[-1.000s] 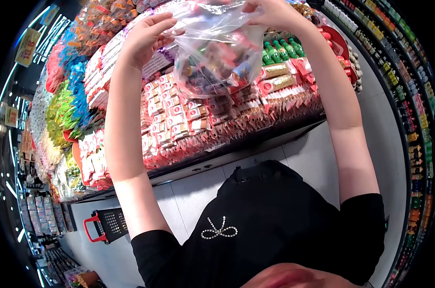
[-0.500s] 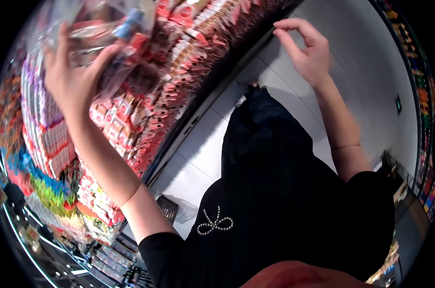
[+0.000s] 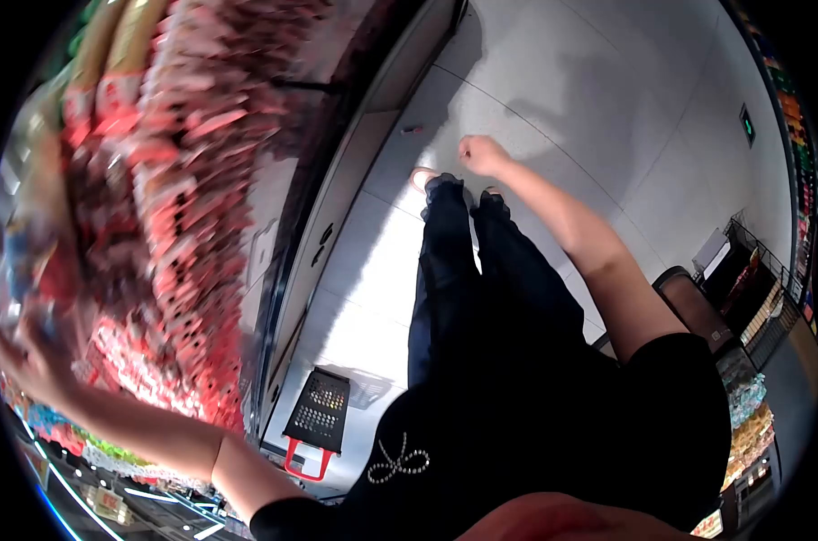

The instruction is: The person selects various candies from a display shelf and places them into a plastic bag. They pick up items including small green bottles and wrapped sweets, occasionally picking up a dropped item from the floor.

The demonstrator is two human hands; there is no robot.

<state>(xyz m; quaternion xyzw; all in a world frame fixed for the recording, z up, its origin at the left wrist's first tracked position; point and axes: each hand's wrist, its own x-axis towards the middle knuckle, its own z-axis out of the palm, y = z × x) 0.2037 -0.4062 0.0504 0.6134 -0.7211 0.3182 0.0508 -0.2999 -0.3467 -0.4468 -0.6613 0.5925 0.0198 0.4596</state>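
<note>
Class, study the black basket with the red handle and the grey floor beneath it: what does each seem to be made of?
Black perforated basket with red handle: probably moulded plastic, matt; its wall is a grid of holes in one even colour. Pale grey floor: likely ceramic or stone tiles, smooth, slightly glossy; thin joint lines and light patches show.

One left hand (image 3: 26, 361), one right hand (image 3: 481, 155), one black basket (image 3: 319, 410), one snack display (image 3: 183, 180), its packets too blurred to count
</note>
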